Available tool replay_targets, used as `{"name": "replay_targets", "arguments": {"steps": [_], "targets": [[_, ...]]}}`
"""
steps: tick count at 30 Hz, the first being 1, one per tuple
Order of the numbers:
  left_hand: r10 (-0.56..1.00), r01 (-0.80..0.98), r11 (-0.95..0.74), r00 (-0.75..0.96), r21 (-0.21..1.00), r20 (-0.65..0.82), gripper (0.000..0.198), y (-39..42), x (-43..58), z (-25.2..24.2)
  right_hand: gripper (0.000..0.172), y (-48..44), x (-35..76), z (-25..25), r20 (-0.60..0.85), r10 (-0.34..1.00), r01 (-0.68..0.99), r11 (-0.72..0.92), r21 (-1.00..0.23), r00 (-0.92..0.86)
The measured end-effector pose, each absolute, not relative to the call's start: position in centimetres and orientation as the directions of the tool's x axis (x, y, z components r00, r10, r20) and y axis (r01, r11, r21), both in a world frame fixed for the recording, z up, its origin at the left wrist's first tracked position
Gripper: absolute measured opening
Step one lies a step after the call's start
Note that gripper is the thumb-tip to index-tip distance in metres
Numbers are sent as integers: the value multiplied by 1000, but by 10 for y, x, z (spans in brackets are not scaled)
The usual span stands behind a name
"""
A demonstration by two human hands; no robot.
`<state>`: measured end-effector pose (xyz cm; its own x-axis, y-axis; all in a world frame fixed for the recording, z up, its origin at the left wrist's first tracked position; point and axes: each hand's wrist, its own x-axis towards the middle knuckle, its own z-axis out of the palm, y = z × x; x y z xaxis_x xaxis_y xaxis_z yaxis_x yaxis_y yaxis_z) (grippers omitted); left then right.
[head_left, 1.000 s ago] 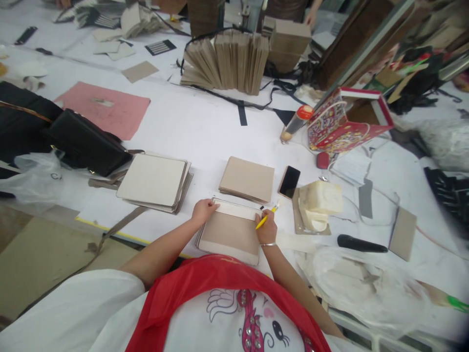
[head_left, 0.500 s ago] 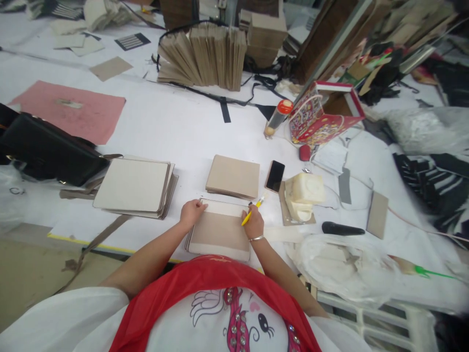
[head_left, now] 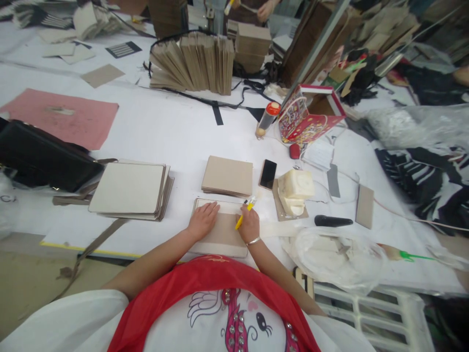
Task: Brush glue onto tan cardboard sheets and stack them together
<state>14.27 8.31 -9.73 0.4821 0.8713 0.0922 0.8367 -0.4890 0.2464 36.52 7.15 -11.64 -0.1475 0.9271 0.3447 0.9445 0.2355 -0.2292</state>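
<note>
My left hand [head_left: 203, 221] lies flat, fingers stretched, on the upper left of a cream board with a tan panel [head_left: 230, 232] across its middle. At the board's right edge, my right hand [head_left: 249, 226] is closed round a slim yellow tool with a pale tip [head_left: 250, 206]; its exact kind cannot be made out. Just beyond the board sits a short stack of tan cardboard pieces [head_left: 227, 176]. To the left is a larger stack of cream-faced boards [head_left: 126, 188].
Right of the boards are a phone [head_left: 268, 174], a yellowish block [head_left: 296, 185] and a black tapered object [head_left: 332, 221]. Further back stand a red-lidded bottle [head_left: 267, 119], a red paper bag [head_left: 311, 115] and a row of cardboard pieces [head_left: 194, 63]. A black bag [head_left: 44, 154] lies left. A co-worker's hand [head_left: 267, 10] shows at the top.
My left hand has gone from pinching the board's upper left corner to lying flat on it. My right hand still holds the yellow tool. The view has shifted slightly; a co-worker's hands appear at the top.
</note>
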Motion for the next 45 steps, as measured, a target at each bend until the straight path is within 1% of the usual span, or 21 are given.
{"name": "replay_targets", "arguments": {"steps": [2, 5, 10, 14, 20, 23, 27, 30, 33, 36, 39, 42, 45], "targets": [[863, 841, -502, 504, 202, 49, 42, 79, 148, -102, 24, 66, 357, -122, 314, 928, 944, 268, -191, -200], [859, 846, -508, 512, 163, 24, 42, 78, 147, -105, 25, 62, 356, -128, 275, 930, 944, 293, -154, -244], [904, 896, -425, 428, 129, 5, 40, 82, 136, -100, 25, 69, 365, -124, 242, 947, 957, 252, -145, -213], [925, 920, -369, 378, 134, -48, 36, 91, 130, -95, 25, 74, 364, -116, 215, 957, 967, 222, -124, -192], [932, 926, -318, 345, 202, -114, 23, 97, 129, -87, 32, 76, 364, -115, 203, 949, 959, 266, -101, -242], [933, 929, -312, 339, 198, -120, 20, 96, 130, -86, 31, 76, 367, -116, 217, 932, 947, 312, -81, -289], [936, 935, -317, 335, 161, -108, 22, 96, 131, -87, 29, 72, 369, -113, 266, 896, 925, 379, -44, -354], [939, 940, -310, 327, 144, -108, 22, 97, 132, -88, 27, 66, 366, -106, 296, 871, 905, 423, -42, -393], [945, 944, -295, 311, 150, -99, 21, 97, 133, -88, 27, 57, 362, -100, 324, 846, 886, 461, -44, -424], [956, 946, -273, 287, 173, -60, 28, 97, 133, -86, 27, 48, 363, -97, 329, 838, 875, 480, -64, -436], [949, 936, -292, 310, 196, -67, 36, 99, 133, -85, 27, 41, 372, -96, 320, 853, 882, 462, -91, -413], [933, 923, -320, 346, 214, -98, 35, 101, 131, -84, 25, 37, 387, -98, 323, 873, 905, 414, -96, -365], [942, 929, -295, 322, 225, -93, 39, 101, 130, -84, 23, 37, 401, -100, 334, 889, 925, 365, -107, -312]]}}
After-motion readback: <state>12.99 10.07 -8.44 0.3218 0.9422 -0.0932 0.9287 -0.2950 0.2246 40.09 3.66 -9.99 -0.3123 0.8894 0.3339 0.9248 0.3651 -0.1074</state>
